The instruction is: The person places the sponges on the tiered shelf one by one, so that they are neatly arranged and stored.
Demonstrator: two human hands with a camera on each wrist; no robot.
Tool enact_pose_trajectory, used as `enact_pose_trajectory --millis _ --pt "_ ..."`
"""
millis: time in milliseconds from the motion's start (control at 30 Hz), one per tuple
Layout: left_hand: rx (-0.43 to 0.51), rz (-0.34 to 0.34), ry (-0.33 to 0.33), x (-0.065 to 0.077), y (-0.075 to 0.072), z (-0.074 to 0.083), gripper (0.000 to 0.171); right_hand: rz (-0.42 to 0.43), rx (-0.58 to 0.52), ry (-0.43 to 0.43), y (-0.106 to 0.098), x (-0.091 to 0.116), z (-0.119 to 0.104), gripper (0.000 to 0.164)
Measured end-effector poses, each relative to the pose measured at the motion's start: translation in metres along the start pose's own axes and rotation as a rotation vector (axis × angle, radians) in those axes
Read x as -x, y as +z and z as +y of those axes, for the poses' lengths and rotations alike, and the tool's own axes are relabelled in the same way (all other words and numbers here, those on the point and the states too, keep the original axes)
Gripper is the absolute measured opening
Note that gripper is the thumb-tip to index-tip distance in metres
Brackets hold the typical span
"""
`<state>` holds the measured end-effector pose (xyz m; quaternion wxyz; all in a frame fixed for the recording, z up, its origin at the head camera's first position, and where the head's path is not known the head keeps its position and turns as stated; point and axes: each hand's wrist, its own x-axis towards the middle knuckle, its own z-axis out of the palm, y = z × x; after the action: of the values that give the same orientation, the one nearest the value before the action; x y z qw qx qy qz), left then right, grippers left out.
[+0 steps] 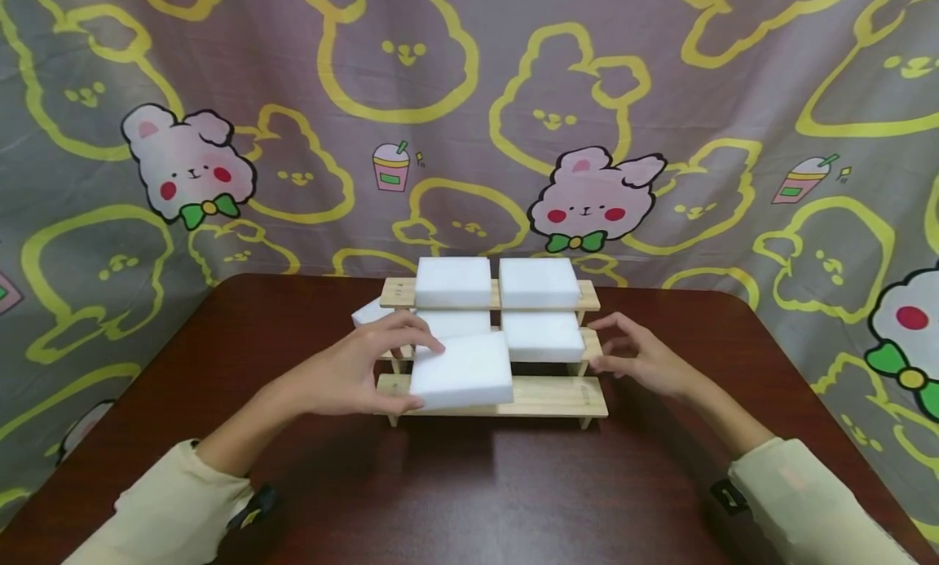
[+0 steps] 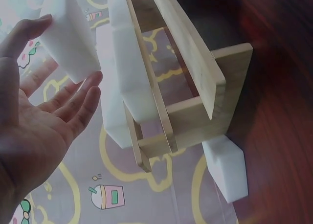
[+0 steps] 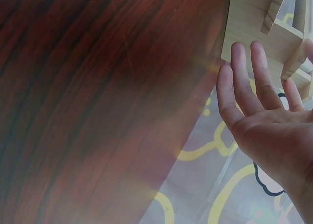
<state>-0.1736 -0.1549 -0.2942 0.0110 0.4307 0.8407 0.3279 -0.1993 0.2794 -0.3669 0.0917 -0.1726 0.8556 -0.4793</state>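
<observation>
My left hand [image 1: 345, 373] grips a white foam block [image 1: 462, 371] at its left end, thumb on the near side and fingers at the far edge. The block is held tilted in front of the bottom step of a three-step wooden rack [image 1: 557, 394]. In the left wrist view the held block [image 2: 71, 38] sits between thumb and fingers. At the rack's right side, my right hand [image 1: 649, 361] holds nothing, its fingers loosely bent and fingertips right by the middle step's end. White blocks stand in pairs on the top and middle steps, one top block [image 1: 539, 282] at the right.
Another white block [image 1: 370, 311] lies on the table at the rack's left, partly hidden behind it. The dark wooden table [image 1: 469, 483] has rounded back corners. A curtain [image 1: 455, 141] with cartoon rabbits hangs close behind.
</observation>
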Motion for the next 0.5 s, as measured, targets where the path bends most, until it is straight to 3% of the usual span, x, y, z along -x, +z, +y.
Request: enact_pose_trajectory --millis 200,500 --pt "0.003 0.006 0.03 -0.004 0.004 0.003 0.052 0.001 0.007 -0.001 0.0 0.0 -0.001 0.052" --pt "0.007 -0.014 0.02 -0.012 0.014 0.009 0.053 0.001 0.015 0.0 0.0 0.001 -0.001 0.052"
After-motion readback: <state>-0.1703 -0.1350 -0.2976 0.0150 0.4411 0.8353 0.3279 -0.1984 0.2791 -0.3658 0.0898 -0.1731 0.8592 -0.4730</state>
